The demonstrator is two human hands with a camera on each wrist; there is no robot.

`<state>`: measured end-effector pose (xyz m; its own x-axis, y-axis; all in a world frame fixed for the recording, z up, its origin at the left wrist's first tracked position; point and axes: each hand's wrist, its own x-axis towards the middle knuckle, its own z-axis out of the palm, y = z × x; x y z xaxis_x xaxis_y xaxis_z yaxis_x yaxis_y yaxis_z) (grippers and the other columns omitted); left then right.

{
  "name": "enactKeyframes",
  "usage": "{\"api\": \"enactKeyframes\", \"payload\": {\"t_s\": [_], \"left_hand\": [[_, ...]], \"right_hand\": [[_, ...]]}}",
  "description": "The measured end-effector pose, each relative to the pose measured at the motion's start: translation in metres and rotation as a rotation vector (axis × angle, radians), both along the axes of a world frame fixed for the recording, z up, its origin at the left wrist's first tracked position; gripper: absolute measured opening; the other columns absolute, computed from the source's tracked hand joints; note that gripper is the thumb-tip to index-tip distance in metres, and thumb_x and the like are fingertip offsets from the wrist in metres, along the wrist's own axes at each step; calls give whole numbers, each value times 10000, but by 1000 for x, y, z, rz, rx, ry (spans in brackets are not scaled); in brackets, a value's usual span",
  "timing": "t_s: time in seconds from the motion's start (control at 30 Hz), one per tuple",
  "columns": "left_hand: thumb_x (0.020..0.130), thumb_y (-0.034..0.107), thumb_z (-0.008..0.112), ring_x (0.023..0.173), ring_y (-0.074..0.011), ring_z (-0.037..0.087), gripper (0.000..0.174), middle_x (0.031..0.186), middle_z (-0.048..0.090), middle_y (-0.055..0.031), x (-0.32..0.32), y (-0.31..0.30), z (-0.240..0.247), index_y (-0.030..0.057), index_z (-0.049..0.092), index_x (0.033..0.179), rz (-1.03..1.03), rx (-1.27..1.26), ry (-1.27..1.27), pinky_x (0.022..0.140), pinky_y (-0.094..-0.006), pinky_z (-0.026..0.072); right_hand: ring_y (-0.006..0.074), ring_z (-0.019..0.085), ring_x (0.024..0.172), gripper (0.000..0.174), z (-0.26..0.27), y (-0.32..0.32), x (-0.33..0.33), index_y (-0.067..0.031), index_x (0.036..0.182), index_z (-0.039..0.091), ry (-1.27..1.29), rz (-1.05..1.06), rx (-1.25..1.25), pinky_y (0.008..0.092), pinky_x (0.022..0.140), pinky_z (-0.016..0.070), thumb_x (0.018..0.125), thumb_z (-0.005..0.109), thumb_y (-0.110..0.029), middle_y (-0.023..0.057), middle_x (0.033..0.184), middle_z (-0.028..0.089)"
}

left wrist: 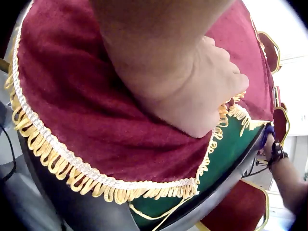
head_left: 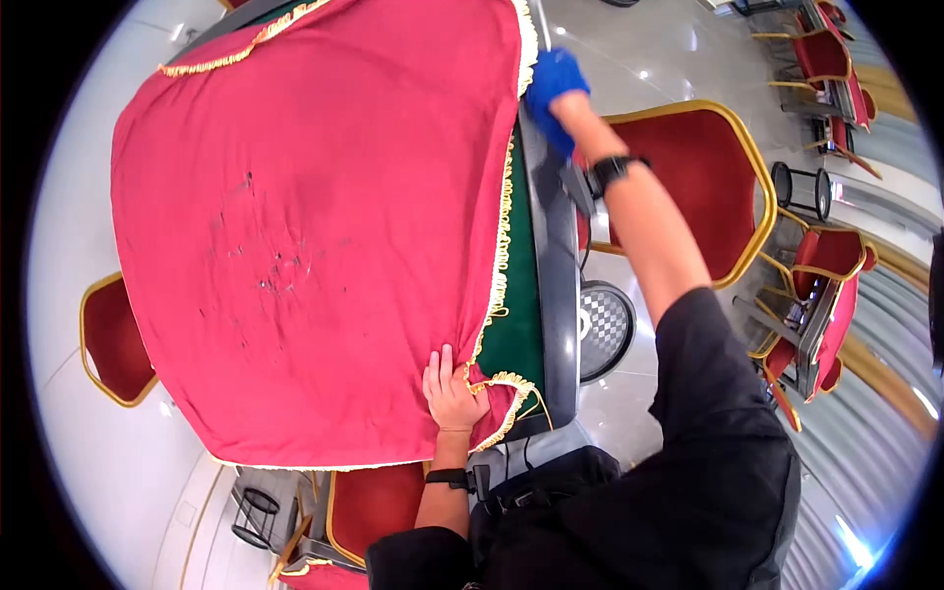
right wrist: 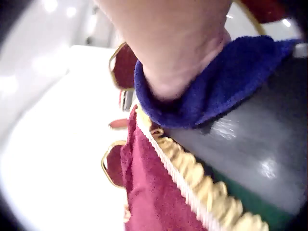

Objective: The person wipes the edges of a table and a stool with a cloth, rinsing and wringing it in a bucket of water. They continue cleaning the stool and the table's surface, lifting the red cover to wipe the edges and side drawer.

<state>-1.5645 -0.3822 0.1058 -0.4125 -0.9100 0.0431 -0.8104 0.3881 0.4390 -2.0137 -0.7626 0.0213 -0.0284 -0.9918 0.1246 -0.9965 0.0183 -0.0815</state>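
A red tablecloth (head_left: 334,197) with yellow looped fringe lies over a table whose green top (head_left: 513,344) and dark grey edge (head_left: 556,295) show on the right. My left hand (head_left: 453,398) rests on the cloth near its folded lower corner, fingers extended; the left wrist view shows this hand (left wrist: 207,91) beside the fringe. At the upper part of the grey edge, my right hand (head_left: 568,103) is mostly covered by a blue cloth (head_left: 553,81). In the right wrist view the blue cloth (right wrist: 226,82) hangs around the hand against the grey edge, and the fingers are hidden.
A red chair with a gold frame (head_left: 688,187) stands close to the table's right side. Below it is a round checkered object (head_left: 605,331) near the floor. Other red chairs stand left (head_left: 118,339) and below (head_left: 379,511), with more tables and chairs at far right.
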Motion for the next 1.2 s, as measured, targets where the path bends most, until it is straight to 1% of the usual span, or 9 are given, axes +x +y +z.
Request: {"api": "enactKeyframes", "payload": {"t_s": [0.13, 0.23, 0.43, 0.7, 0.83, 0.93, 1.03, 1.13, 1.2], "left_hand": [[848, 364, 666, 1379, -412, 503, 363, 1477, 558, -201, 1, 2, -1, 38, 595, 991, 1, -7, 31, 1111, -549, 389], [868, 450, 684, 1385, -403, 504, 424, 1485, 557, -196, 2, 0, -1, 48, 573, 944, 3, 6, 17, 1113, -548, 385], [901, 379, 626, 1407, -365, 487, 316, 1499, 554, -174, -1, 3, -2, 69, 596, 950, 3, -12, -34, 1129, -536, 372], [780, 253, 651, 1439, -364, 429, 313, 1559, 481, -155, -3, 1, 4, 59, 608, 1022, -2, -21, -20, 1156, -532, 336], [770, 185, 616, 1419, -369, 441, 276, 1545, 488, -145, -8, -6, 16, 50, 599, 1011, 32, 1, 64, 1140, -537, 340], [776, 47, 609, 1372, -401, 468, 232, 1481, 524, -160, -12, -5, 39, 19, 606, 1007, 56, 80, 84, 1120, -527, 375], [770, -3, 615, 1339, -407, 486, 237, 1433, 545, -171, 5, 15, 43, 1, 611, 1007, 182, 60, 85, 1112, -528, 387], [811, -11, 598, 1302, -414, 503, 408, 1384, 546, -235, 9, 38, 62, -9, 596, 1218, 450, -126, 116, 1091, -530, 401], [841, 41, 615, 1350, -411, 479, 533, 1433, 522, -241, 11, 64, 68, 15, 565, 1371, 189, -167, -9, 1132, -513, 386]], "right_hand": [[238, 696, 817, 275, 12, -85, -19, -68, 1100, 686, -450, -432, -9, 414, 755, 571, 989, 624, -312, 120, 958, 733], [288, 698, 851, 321, 44, -58, 12, -13, 1134, 639, -703, -288, -78, 437, 792, 566, 955, 599, -277, 146, 937, 724], [350, 694, 864, 883, 108, 166, 112, 88, 1541, 241, -812, -324, -79, 451, 836, 559, 826, 698, -160, 177, 892, 693], [491, 654, 984, 725, 120, 463, 227, 105, 1443, 368, -393, -339, -41, 488, 903, 524, 844, 685, -153, 318, 1087, 644], [448, 644, 950, 625, 115, 440, 200, 95, 1307, 457, -998, -425, 130, 493, 864, 519, 824, 736, -187, 275, 1010, 634], [321, 613, 692, 389, 97, 334, 168, 10, 1088, 518, -706, -480, -45, 448, 740, 501, 818, 744, -155, 157, 796, 635], [339, 661, 709, 425, 91, 250, 118, 27, 1206, 533, -354, 11, -28, 431, 831, 528, 840, 669, -141, 139, 708, 651], [367, 699, 853, 657, 161, 252, 156, 23, 1471, 388, -792, -179, -169, 430, 892, 530, 874, 623, -115, 212, 943, 708], [372, 700, 930, 762, 164, 275, 166, 3, 1571, 273, -810, -164, -315, 426, 907, 530, 897, 610, -110, 238, 1050, 701]]}}
